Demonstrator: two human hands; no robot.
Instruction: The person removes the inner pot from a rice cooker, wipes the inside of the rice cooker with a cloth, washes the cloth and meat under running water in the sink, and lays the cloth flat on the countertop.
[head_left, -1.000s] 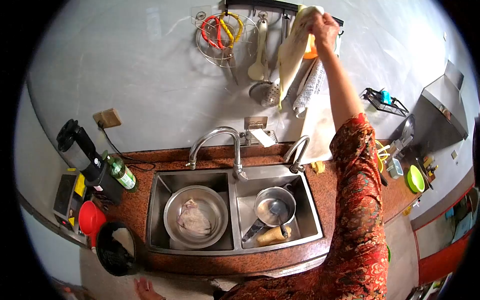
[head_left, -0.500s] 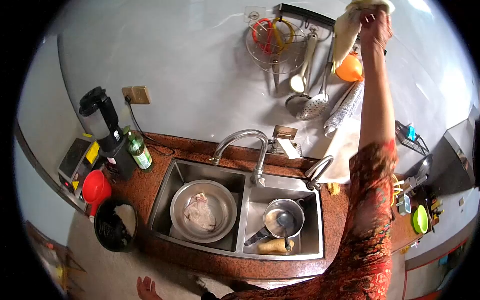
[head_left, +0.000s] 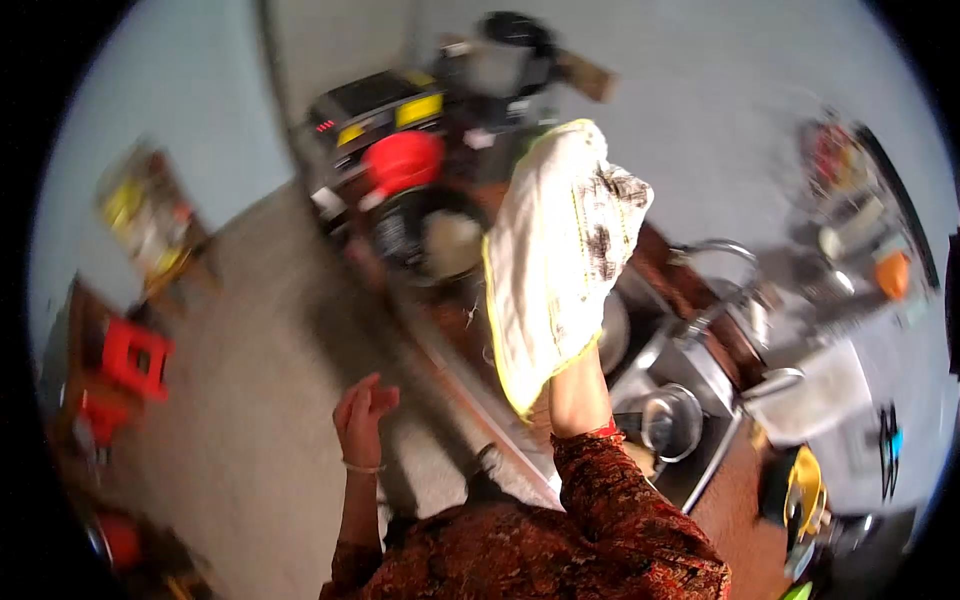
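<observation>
Away from the rail [head_left: 905, 215] had come the cloth [head_left: 535, 255], which hung near the black bucket [head_left: 392, 240] and partly hid the basin [head_left: 617, 338]. Beside the bucket was a red dipper [head_left: 403, 160]; a pot [head_left: 672, 424] stood in the sink [head_left: 703, 372]. The right forearm [head_left: 578, 400] reached forward, its hand covered by the cloth, the grip impossible to tell. Low over the floor [head_left: 270, 430], the left hand [head_left: 364, 410] was empty, fingers loosely apart.

No text can be read: the yellow labels [head_left: 418, 110] and red lights [head_left: 324, 126] on the dark appliance [head_left: 368, 94], upper left, are too blurred, and dark marks [head_left: 600, 238] on the cloth [head_left: 545, 250] at centre show no clear letters.
</observation>
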